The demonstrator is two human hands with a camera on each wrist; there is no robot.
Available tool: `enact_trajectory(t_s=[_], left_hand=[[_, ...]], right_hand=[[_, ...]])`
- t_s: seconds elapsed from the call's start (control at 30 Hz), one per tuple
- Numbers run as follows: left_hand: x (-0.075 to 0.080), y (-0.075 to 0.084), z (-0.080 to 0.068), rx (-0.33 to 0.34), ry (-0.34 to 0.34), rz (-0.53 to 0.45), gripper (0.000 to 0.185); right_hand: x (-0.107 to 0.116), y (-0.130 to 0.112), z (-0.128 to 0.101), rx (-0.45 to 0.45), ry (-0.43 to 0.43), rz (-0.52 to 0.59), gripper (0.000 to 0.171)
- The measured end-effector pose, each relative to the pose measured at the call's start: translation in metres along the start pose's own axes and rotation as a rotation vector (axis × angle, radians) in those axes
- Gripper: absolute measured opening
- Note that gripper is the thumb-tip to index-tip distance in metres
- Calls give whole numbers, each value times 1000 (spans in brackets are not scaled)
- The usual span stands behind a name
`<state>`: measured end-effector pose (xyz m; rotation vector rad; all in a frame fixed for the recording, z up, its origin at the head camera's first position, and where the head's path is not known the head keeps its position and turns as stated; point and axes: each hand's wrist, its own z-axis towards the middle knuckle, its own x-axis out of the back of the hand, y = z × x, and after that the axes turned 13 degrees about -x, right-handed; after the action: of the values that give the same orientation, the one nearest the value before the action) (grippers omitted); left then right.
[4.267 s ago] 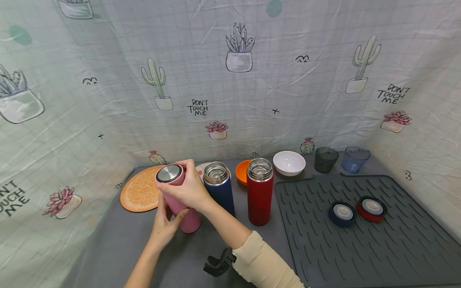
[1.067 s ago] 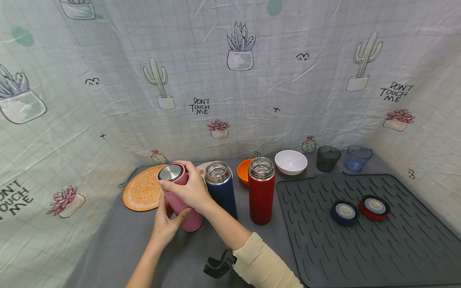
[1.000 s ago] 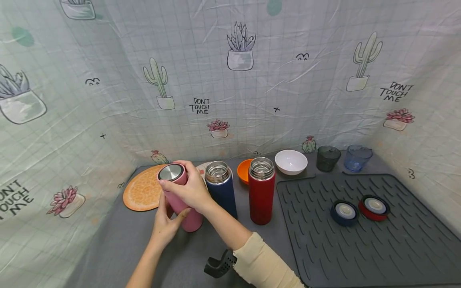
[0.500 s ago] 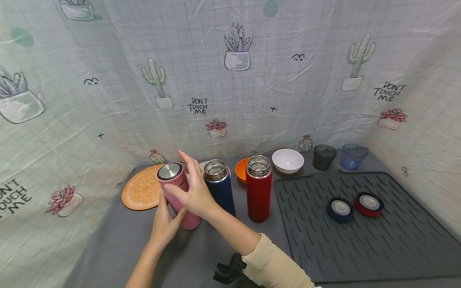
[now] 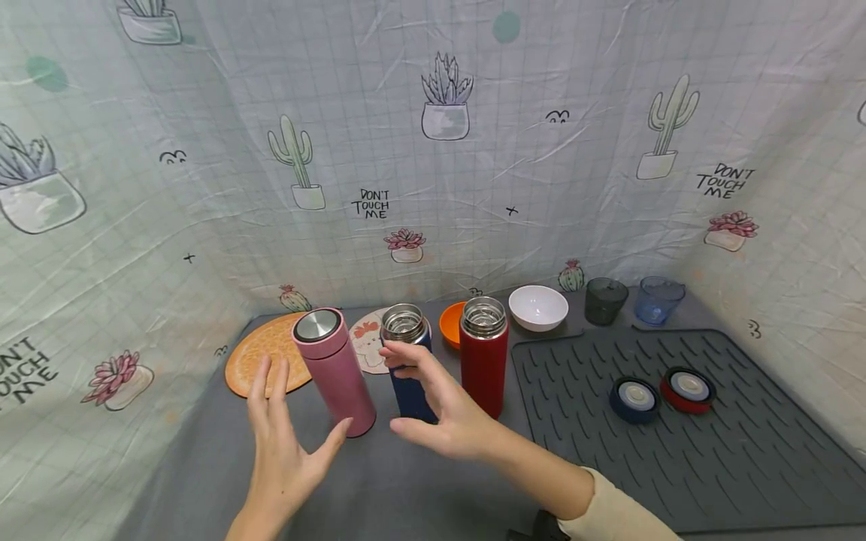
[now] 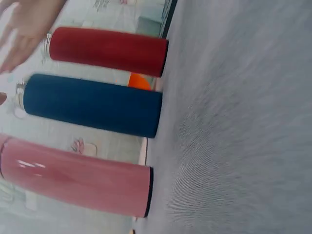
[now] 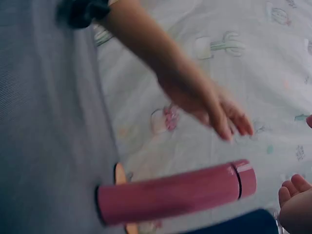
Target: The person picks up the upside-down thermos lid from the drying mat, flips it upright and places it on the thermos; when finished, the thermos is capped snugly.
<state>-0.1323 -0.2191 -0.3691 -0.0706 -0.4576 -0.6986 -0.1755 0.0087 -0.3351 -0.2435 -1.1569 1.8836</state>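
A pink thermos bottle point(image 5: 338, 379) stands upright on the grey table with its steel-topped lid on. My left hand point(image 5: 280, 451) is just left of it, fingers spread and apart from the bottle. Right of the pink bottle, my right hand point(image 5: 443, 409) hovers in front of a blue thermos bottle point(image 5: 410, 394) with relaxed fingers, holding nothing. The blue bottle and a red thermos bottle point(image 5: 483, 368) stand lidless, their steel necks showing. In the left wrist view the pink point(image 6: 78, 178), blue point(image 6: 92, 105) and red point(image 6: 109, 48) bottles stand in a row.
A dark ribbed mat point(image 5: 609, 466) at right carries a blue lid point(image 5: 634, 400) and a red lid point(image 5: 688, 389), undersides up. Behind stand a white bowl point(image 5: 538, 308), an orange bowl point(image 5: 452, 324) and two cups point(image 5: 605, 300). An orange-slice placemat point(image 5: 260, 357) and a round printed mat point(image 5: 367, 347) lie at left.
Both hands have let go of the pink bottle. The left hand moved left and the right hand moved right and down, away from the lid. The bottles stay in place.
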Motion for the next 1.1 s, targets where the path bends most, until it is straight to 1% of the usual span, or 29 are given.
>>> enact_trajectory(t_s=[0.13, 0.23, 0.33, 0.43, 0.53, 0.63, 0.7, 0.77, 0.9, 1.0, 1.1], left_hand=[[11, 15, -8, -35, -48, 35, 89], [18, 22, -18, -4, -123, 50, 86], [21, 27, -29, 27, -193, 48, 84], [18, 30, -39, 20, -242, 23, 82], [12, 33, -42, 1, -285, -25, 81], [7, 36, -42, -13, -321, -60, 88], [4, 38, -41, -10, -348, -66, 92], [1, 41, -42, -3, -365, -68, 93], [-2, 44, -42, 70, -414, -98, 91], [-3, 45, -43, 125, -447, -101, 87], [-5, 43, -43, 160, -459, -80, 83]], right_hand=[[25, 1, -36, -93, 48, -164, 68], [46, 2, -64, -189, 93, -287, 68], [70, 5, -93, -278, 159, -408, 67], [96, 9, -120, -358, 247, -543, 66], [123, 15, -144, -426, 349, -679, 63], [150, 21, -167, -510, 433, -765, 60], [165, 25, -180, -555, 464, -797, 57], [175, 29, -193, -588, 471, -821, 56], [185, 36, -211, -637, 455, -875, 57], [187, 40, -216, -682, 453, -918, 59], [186, 43, -217, -750, 450, -940, 64]])
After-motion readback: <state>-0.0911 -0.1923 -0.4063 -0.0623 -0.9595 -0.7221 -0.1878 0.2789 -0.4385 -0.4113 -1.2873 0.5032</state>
